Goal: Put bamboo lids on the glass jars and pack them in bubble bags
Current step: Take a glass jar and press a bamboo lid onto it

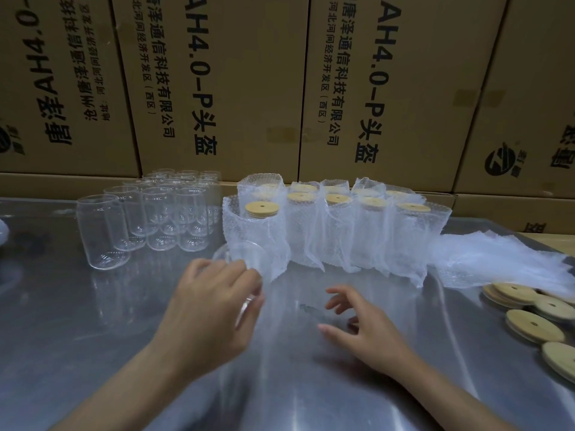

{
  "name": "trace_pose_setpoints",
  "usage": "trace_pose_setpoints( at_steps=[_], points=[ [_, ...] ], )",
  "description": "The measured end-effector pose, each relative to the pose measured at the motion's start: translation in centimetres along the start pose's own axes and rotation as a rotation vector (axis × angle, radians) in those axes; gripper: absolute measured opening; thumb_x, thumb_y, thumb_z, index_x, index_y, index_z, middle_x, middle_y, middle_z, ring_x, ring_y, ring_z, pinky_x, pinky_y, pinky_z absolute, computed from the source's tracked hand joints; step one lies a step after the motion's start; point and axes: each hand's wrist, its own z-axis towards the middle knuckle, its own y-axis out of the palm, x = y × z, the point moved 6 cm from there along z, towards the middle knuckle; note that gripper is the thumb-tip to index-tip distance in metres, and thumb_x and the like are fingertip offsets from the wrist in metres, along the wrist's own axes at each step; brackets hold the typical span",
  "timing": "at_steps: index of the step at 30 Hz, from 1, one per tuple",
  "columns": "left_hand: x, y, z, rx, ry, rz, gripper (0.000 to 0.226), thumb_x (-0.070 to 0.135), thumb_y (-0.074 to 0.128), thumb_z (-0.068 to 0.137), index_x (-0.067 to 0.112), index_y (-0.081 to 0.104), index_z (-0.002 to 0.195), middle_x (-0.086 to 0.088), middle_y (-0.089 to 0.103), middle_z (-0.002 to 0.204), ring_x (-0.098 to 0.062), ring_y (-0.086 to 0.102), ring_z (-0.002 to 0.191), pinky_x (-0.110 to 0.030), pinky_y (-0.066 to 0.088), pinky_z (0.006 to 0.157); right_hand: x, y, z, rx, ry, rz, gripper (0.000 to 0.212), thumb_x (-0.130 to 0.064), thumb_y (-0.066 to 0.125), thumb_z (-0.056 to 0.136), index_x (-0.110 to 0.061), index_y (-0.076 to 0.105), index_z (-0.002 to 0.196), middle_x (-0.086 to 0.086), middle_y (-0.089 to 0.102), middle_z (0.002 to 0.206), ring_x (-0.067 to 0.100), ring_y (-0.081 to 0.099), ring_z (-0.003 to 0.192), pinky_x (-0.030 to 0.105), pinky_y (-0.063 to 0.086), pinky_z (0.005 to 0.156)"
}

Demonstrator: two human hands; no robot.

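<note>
Metal table (93, 337), reflective, with stacked cardboard boxes (217, 88) printed in black behind it.

Containers: a cluster of empty glass jars (168, 209) stands upright at the far left of the table, packed closely in rows; nearest one sits a little apart at the front left. None of these carries a lid. At centre, two rows of bagged jars (336, 225) stand upright in bubble bags, each with a bamboo lid on its mouth; the lids show a small centre hole. The back row is largely hidden by the front row and by the bag tops, so its count is uncertain.

Right of the bagged rows lies a flat heap of spare bubble bags (497, 259), touching the end bag. Loose bamboo lids (535, 318) lie at the right edge, some overlapping, the nearest ones cut off by the frame.

Left hand (211, 309) curls round a clear glass jar (245, 275), held tilted just in front of the leftmost bagged jar. The jar is hard to make out: glass against bubble film, mostly covered by the fingers; whether it touches the bag cannot be told.

Right hand (361, 325) hovers low over the table, fingers spread and loosely bent, holding nothing. Its reflection shows beneath.

A pale object at the far left edge is cut off, unidentifiable.
</note>
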Motion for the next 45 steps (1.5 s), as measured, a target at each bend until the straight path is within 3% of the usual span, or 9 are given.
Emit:
trace_pose_setpoints(
  at_steps=[4, 7, 11, 15, 22, 29, 34, 39, 45],
  points=[
    [4.5, 0.3, 1.5, -0.009, 0.085, -0.267, 0.016, 0.033, 0.051, 0.085, 0.02, 0.059, 0.08, 0.008, 0.053, 0.076, -0.016, 0.05, 0.067, -0.032, 0.04, 0.067, -2.2, 0.7, -1.2, -0.015, -0.103, -0.01, 0.09, -0.074, 0.071, 0.055, -0.057, 0.022, 0.129, -0.035, 0.045, 0.128, -0.008, 0.051, 0.114, 0.018, 0.044, 0.094],
    [6.6, 1.5, 2.8, 0.048, 0.108, -0.429, 0.016, 0.029, 0.056, 0.085, 0.017, 0.062, 0.095, 0.007, 0.052, 0.09, -0.01, 0.048, 0.079, -0.026, 0.041, 0.069, -2.8, 0.2, -1.6, 0.041, -0.142, 0.038, 0.084, -0.065, 0.074, 0.059, -0.052, 0.026, 0.126, -0.031, 0.053, 0.122, -0.004, 0.057, 0.11, 0.027, 0.048, 0.094],
    [7.1, 5.3, 3.8, 0.067, -0.123, -0.707, 0.064, 0.038, 0.064, 0.082, 0.029, 0.032, 0.137, 0.01, 0.026, 0.135, 0.011, 0.03, 0.123, -0.003, 0.036, 0.091, -1.5, -0.8, -1.5, 0.13, -0.05, 0.159, 0.081, -0.056, 0.076, 0.056, -0.039, 0.038, 0.126, -0.02, 0.058, 0.115, -0.003, 0.057, 0.11, 0.033, 0.05, 0.094],
    [7.8, 11.2, 3.3, -0.138, -0.499, -1.129, 0.094, 0.04, 0.074, 0.08, 0.054, 0.0, 0.136, 0.026, 0.016, 0.142, 0.009, 0.024, 0.136, 0.0, 0.025, 0.096, 0.7, -2.4, -1.0, 0.21, 0.069, 0.249, 0.08, -0.055, 0.071, 0.05, -0.042, 0.04, 0.124, -0.013, 0.057, 0.112, -0.001, 0.058, 0.101, 0.028, 0.053, 0.085],
    [8.4, 15.5, 1.7, -0.292, -0.632, -1.307, 0.076, 0.038, 0.071, 0.081, 0.036, 0.027, 0.142, 0.012, 0.045, 0.137, -0.001, 0.044, 0.126, -0.001, 0.041, 0.082, 2.6, -3.3, -0.6, 0.084, 0.16, 0.359, 0.079, -0.045, 0.074, 0.055, -0.042, 0.039, 0.126, -0.007, 0.053, 0.119, 0.009, 0.056, 0.108, 0.025, 0.048, 0.086],
    [7.8, 15.9, 0.8, -0.392, -0.64, -1.299, 0.075, 0.054, 0.07, 0.063, 0.038, 0.037, 0.129, 0.011, 0.05, 0.131, -0.003, 0.05, 0.119, -0.018, 0.045, 0.095, 3.6, -4.3, -0.2, -0.111, 0.264, 0.39, 0.061, -0.021, 0.059, 0.066, -0.033, 0.05, 0.125, -0.009, 0.053, 0.126, 0.001, 0.049, 0.118, 0.013, 0.042, 0.088],
    [7.7, 15.7, 0.7, -0.389, -0.627, -1.263, 0.074, 0.057, 0.069, 0.065, 0.038, 0.037, 0.129, 0.022, 0.049, 0.126, 0.005, 0.049, 0.115, -0.005, 0.044, 0.081, 8.0, -11.1, -1.4, 0.467, 0.507, -0.357, 0.043, -0.016, 0.06, 0.085, -0.01, 0.057, 0.127, 0.012, 0.054, 0.134, 0.031, 0.043, 0.128, 0.034, 0.031, 0.107],
    [7.6, 16.0, 0.5, -0.392, -0.638, -1.266, 0.076, 0.057, 0.07, 0.064, 0.038, 0.038, 0.129, 0.022, 0.05, 0.127, 0.0, 0.051, 0.117, -0.013, 0.045, 0.085, 12.1, -12.7, -4.2, 0.354, 0.994, -0.562, 0.078, -0.047, 0.052, 0.091, -0.004, 0.02, 0.147, 0.03, 0.004, 0.156, 0.046, 0.005, 0.143, 0.05, 0.005, 0.117],
    [7.6, 16.1, 0.4, -0.4, -0.639, -1.272, 0.066, 0.059, 0.074, 0.066, 0.045, 0.039, 0.121, 0.023, 0.05, 0.126, 0.001, 0.052, 0.116, -0.019, 0.044, 0.092, 11.6, -12.1, -3.9, 0.266, 0.978, -0.648, 0.07, -0.05, 0.047, 0.092, -0.007, 0.025, 0.143, 0.027, 0.022, 0.151, 0.041, 0.022, 0.138, 0.046, 0.019, 0.113]
  ],
)
